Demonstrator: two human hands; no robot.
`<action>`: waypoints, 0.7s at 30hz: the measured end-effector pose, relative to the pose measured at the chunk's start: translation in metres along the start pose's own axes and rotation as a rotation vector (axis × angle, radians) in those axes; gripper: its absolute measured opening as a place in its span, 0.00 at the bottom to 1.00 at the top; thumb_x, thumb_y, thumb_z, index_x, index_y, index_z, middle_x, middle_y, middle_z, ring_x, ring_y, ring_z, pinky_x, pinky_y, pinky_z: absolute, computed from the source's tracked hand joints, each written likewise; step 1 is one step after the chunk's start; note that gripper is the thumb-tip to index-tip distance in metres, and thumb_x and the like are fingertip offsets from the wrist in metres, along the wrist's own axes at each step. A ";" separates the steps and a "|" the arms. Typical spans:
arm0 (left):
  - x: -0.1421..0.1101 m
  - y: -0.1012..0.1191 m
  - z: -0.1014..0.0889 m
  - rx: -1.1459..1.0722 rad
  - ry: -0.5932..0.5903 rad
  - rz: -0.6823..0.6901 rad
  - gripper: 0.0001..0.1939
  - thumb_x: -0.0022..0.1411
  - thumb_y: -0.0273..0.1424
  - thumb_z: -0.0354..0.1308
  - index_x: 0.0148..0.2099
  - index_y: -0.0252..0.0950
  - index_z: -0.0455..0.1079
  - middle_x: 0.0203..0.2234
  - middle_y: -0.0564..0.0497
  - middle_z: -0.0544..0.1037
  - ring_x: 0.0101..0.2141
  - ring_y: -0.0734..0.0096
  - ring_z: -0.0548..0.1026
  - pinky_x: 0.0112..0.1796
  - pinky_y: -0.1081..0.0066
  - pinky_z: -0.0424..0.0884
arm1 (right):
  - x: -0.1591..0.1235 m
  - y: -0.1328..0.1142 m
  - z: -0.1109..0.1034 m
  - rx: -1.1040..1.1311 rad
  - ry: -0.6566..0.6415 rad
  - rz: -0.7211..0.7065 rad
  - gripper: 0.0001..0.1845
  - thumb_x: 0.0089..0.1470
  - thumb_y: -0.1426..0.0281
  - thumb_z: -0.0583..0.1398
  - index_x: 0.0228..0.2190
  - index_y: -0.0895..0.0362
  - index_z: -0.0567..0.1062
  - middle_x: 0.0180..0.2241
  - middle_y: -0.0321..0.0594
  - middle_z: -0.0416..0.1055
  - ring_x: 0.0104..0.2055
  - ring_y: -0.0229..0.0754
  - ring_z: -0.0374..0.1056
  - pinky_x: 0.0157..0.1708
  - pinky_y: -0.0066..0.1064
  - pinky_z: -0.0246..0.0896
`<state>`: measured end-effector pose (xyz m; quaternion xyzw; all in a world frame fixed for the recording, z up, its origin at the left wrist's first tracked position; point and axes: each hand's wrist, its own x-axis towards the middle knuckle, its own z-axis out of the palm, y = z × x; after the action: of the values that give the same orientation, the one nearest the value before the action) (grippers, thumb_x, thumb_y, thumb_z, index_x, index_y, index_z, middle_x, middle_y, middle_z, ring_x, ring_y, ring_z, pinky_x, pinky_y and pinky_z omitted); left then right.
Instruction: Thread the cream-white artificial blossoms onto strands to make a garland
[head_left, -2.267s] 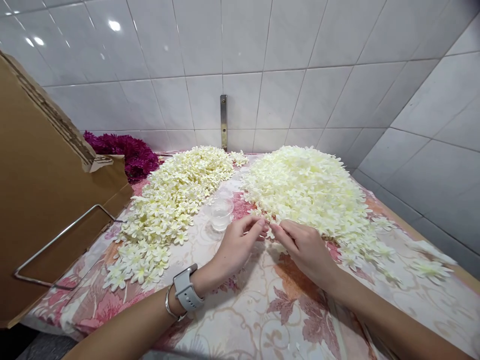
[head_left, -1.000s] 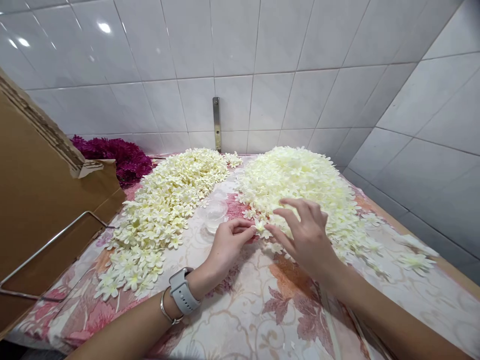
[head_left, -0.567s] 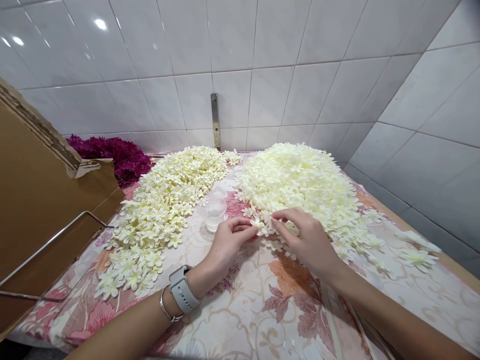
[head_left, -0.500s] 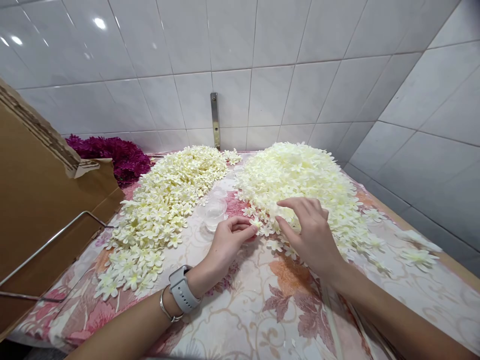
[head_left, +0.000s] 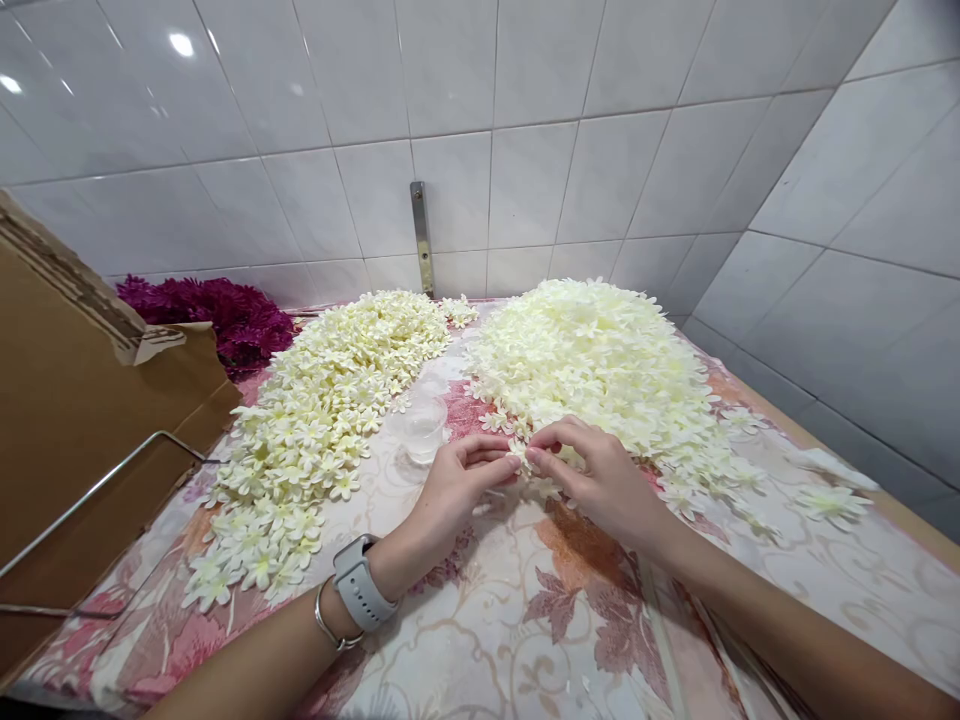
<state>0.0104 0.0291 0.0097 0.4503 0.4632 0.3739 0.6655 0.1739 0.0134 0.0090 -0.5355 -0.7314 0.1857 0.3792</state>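
My left hand [head_left: 454, 492] and my right hand [head_left: 596, 480] meet fingertip to fingertip at the near edge of the big right pile of cream fabric flowers [head_left: 600, 365]. Both hands pinch a small cream flower [head_left: 519, 455] between thumbs and forefingers. A second, flatter pile of cream flowers [head_left: 322, 420] stretches along the left. A small clear plastic cup [head_left: 424, 432] stands between the piles, just beyond my left hand. My left wrist wears a grey watch [head_left: 358, 588] and a thin bangle.
A floral cloth [head_left: 525, 620] covers the table. A brown cardboard box [head_left: 67, 400] with a metal wire handle leans at the left. Dark magenta flowers [head_left: 217, 315] lie at the back left. White tiled walls [head_left: 825, 220] close in behind and to the right.
My right hand lifted with fingers spread over the right pile, then came back down to my left hand; both now pinch a flower together. The view shifted slightly.
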 end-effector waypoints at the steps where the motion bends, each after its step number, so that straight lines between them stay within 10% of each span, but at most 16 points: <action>1: 0.000 0.000 0.000 -0.006 0.015 0.003 0.11 0.48 0.30 0.65 0.35 0.33 0.71 0.26 0.51 0.76 0.27 0.74 0.74 0.27 0.78 0.67 | 0.000 0.001 0.000 -0.017 0.037 0.010 0.06 0.53 0.71 0.56 0.26 0.54 0.71 0.27 0.37 0.71 0.32 0.42 0.65 0.33 0.34 0.57; 5: 0.001 0.000 0.001 -0.020 0.086 0.029 0.09 0.46 0.29 0.65 0.32 0.33 0.72 0.24 0.52 0.75 0.25 0.76 0.73 0.26 0.79 0.66 | 0.000 0.001 0.001 -0.182 0.265 -0.053 0.01 0.51 0.71 0.57 0.29 0.55 0.69 0.31 0.41 0.71 0.38 0.47 0.64 0.37 0.39 0.55; 14: -0.002 0.001 0.002 -0.016 0.027 0.012 0.11 0.45 0.30 0.66 0.33 0.34 0.73 0.24 0.52 0.76 0.27 0.75 0.73 0.28 0.78 0.66 | -0.003 -0.004 0.004 -0.041 0.011 -0.101 0.07 0.55 0.73 0.57 0.25 0.55 0.71 0.27 0.37 0.71 0.34 0.42 0.64 0.36 0.35 0.55; 21: 0.000 0.001 0.002 -0.052 0.093 0.032 0.10 0.43 0.30 0.67 0.31 0.33 0.73 0.24 0.52 0.76 0.27 0.74 0.73 0.29 0.76 0.67 | -0.002 -0.003 0.001 -0.116 0.234 -0.089 0.02 0.52 0.69 0.59 0.30 0.54 0.69 0.31 0.40 0.71 0.38 0.47 0.64 0.38 0.38 0.56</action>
<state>0.0118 0.0290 0.0110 0.4223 0.4765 0.4172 0.6485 0.1714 0.0110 0.0099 -0.5414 -0.7150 0.0623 0.4379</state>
